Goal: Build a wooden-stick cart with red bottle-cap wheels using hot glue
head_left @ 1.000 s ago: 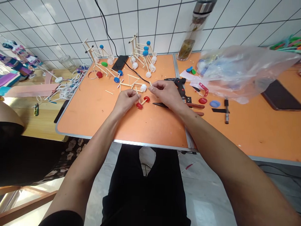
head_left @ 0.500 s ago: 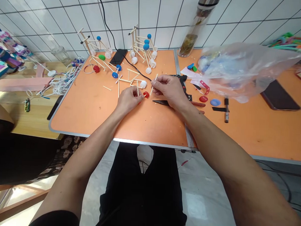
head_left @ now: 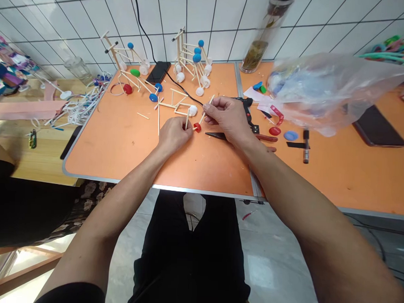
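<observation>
**a:** what's the surface and the room like?

**b:** you're at an orange table top (head_left: 112, 153) against a white tiled wall (head_left: 76, 36), with stick models topped by blue and white caps (head_left: 192, 58) toward the back.

**a:** any containers?

**b:** a glass bottle (head_left: 255, 47) by the wall, with brownish leaves in its base, maybe tea. a clear plastic bag (head_left: 326, 89) on your right holds blue and white things, hard to make out through the film.

**a:** and my hands?

**b:** both are closed in narrow pinches, close together. your left hand (head_left: 171, 135) holds an upright wooden stick (head_left: 187, 120), and your right hand (head_left: 226, 119) holds a slanted wooden stick (head_left: 206, 109). a red bottle cap (head_left: 197, 127) sits between them, just beside both sticks.
</observation>
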The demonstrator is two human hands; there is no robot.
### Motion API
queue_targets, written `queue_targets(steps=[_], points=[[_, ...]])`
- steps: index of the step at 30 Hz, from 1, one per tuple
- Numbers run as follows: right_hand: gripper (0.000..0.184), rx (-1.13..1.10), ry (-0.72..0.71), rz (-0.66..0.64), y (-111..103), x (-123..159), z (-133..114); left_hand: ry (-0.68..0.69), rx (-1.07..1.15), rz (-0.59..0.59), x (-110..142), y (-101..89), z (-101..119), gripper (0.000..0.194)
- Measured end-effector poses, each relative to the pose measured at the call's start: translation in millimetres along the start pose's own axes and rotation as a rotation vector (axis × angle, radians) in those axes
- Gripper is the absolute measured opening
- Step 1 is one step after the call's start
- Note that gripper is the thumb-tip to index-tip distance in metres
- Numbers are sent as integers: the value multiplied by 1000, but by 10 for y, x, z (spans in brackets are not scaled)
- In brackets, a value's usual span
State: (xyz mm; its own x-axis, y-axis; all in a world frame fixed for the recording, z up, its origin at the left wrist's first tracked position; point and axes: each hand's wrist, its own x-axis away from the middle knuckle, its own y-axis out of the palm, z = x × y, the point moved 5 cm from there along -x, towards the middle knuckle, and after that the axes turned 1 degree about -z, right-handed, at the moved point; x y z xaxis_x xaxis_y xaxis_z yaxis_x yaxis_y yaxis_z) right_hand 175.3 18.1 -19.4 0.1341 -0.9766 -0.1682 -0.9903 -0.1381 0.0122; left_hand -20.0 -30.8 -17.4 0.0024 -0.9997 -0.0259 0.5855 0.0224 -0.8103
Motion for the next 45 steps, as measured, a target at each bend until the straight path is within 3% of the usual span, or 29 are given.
queue_targets(steps=[6, 10, 29, 36, 41, 45], points=[[35, 196, -262, -6, 81, 6, -29, 49, 102, 11, -35, 55, -44, 22], [30, 294, -331, -30, 130, 46, -63, 48, 139, 18, -41, 63, -44, 23], [38, 506, -312, -69, 229, 83, -55, 70, 178, 27, -30, 40, 10, 32], [26, 525, -325, -77, 242, 86, -49, 86, 178, 25, -45, 58, -14, 29], [33, 431, -287, -63, 221, 42, -34, 89, 196, 14, -65, 70, -58, 26], [47, 194, -193, -42, 138, -10, -42, 80, 303, 30, -121, 75, -144, 13]])
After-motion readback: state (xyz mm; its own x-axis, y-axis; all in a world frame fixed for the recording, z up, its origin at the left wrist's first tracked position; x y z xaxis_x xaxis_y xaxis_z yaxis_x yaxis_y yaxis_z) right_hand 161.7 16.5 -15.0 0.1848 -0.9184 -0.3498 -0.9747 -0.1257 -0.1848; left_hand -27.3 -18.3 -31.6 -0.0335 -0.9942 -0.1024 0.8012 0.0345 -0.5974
